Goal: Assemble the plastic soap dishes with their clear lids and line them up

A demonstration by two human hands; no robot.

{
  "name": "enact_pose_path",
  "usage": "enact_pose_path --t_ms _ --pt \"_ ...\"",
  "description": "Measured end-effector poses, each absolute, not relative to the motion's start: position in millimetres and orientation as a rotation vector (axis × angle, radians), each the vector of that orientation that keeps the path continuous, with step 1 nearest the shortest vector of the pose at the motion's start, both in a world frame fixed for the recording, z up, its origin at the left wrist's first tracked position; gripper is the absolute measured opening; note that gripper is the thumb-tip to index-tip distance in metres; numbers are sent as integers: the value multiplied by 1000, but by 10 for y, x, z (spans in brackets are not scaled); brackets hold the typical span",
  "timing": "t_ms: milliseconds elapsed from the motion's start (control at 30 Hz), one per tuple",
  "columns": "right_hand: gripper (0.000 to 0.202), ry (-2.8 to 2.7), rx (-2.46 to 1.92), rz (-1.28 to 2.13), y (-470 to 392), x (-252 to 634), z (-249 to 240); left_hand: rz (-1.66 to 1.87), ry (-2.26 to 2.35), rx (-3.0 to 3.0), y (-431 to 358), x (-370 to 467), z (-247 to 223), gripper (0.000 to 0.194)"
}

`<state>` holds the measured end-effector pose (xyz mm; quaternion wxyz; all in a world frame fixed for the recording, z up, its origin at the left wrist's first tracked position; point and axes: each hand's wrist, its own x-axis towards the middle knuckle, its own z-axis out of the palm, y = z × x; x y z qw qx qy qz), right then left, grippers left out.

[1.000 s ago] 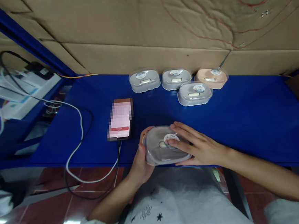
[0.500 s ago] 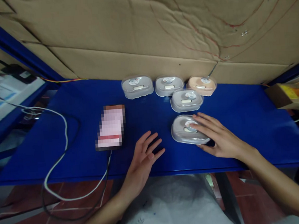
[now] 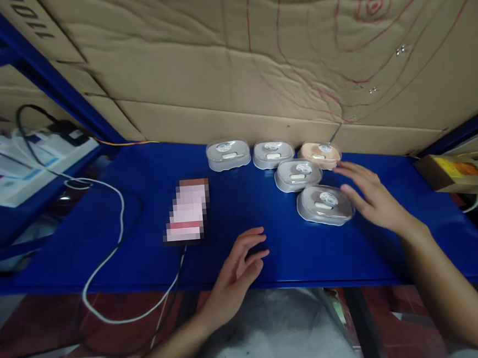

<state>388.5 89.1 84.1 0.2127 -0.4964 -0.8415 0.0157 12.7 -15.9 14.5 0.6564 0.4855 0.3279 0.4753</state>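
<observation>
Several small rounded plastic boxes with clear lids, round labels and white clasps stand on the blue table (image 3: pixel 241 201). My right hand (image 3: pixel 375 198) is open, fingers extended, near the right end of the front grey box (image 3: pixel 322 215); its fingertips come close to the peach box (image 3: pixel 309 150) at the back. I cannot tell whether they touch. Between these two sits a second grey box (image 3: pixel 295 183). Two more, a middle grey box (image 3: pixel 265 164) and a left grey box (image 3: pixel 221 162), stand along the back. My left hand (image 3: pixel 241 261) holds nothing, fingers apart and slightly curled above the front edge.
A phone with a blurred screen (image 3: pixel 187 208) lies on the left, with a cable (image 3: pixel 121 227) looping off the front edge. Cardboard (image 3: pixel 165 85) lines the back. A power strip (image 3: pixel 47 166) is at far left, a small carton (image 3: pixel 441 177) at far right.
My right hand has let go of the front grey box and moved right and back towards the peach box. That box now sits beside the second grey one. The view has shifted slightly.
</observation>
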Motion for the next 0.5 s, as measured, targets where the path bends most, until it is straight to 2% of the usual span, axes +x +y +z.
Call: enact_pose_path --t_ms 167,300,433,500 --pt "50 -2277 -1442 87 1624 4106 698 1048 728 1119 -151 104 163 25" --pt "51 -2221 -1564 93 1735 4251 549 1032 700 1134 -145 99 187 25" --pt "87 -2117 -1751 45 1607 4239 480 1009 696 1152 -137 101 190 27" --pt "89 -2079 -1740 129 1597 4189 475 1012 702 1153 -134 99 189 26"
